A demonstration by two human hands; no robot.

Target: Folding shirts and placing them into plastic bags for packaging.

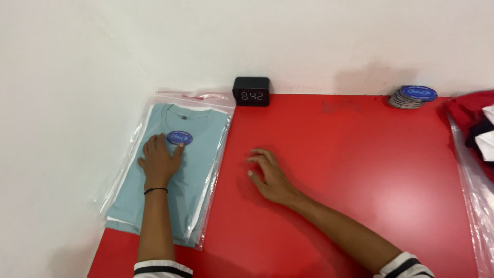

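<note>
A folded light-blue shirt in a clear plastic bag lies at the left end of the red table, on top of a stack of similar bagged shirts. My left hand presses flat on it, thumb touching a blue oval sticker on the bag. My right hand rests on the bare table to the right of the stack, fingers loosely curled, holding nothing.
A small black digital clock stands against the white wall at the back. A stack of blue oval stickers sits at the back right. Red, dark and white garments and clear plastic bags lie at the right edge.
</note>
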